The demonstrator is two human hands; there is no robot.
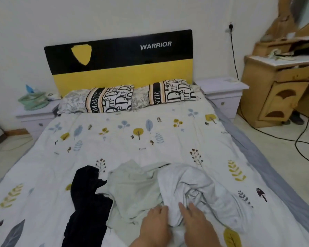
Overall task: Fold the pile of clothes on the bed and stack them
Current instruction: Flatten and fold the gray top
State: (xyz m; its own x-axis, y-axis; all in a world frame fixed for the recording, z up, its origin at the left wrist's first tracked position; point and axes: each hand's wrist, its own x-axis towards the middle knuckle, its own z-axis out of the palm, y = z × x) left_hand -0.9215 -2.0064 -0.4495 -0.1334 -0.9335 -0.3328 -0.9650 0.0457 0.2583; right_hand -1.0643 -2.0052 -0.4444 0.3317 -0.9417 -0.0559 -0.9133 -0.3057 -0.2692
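Note:
A pile of clothes lies at the near end of the bed (pixel 132 139), which has a leaf-print cover. A black garment (pixel 86 196) stretches along the left. A crumpled pale green garment (pixel 132 189) is in the middle. A bunched pale grey-white garment (pixel 200 189) is on the right. My left hand (pixel 154 225) has its fingers curled into the near edge of the cloth where the green and white garments meet. My right hand (pixel 197 225) rests on the white garment with its fingers stretched out.
Two patterned pillows (pixel 111 99) lie against the black and yellow headboard (pixel 121 65). White nightstands (pixel 223 93) flank the bed. A wooden dresser (pixel 282 90) stands at the right, with black cables (pixel 300 141) across the floor.

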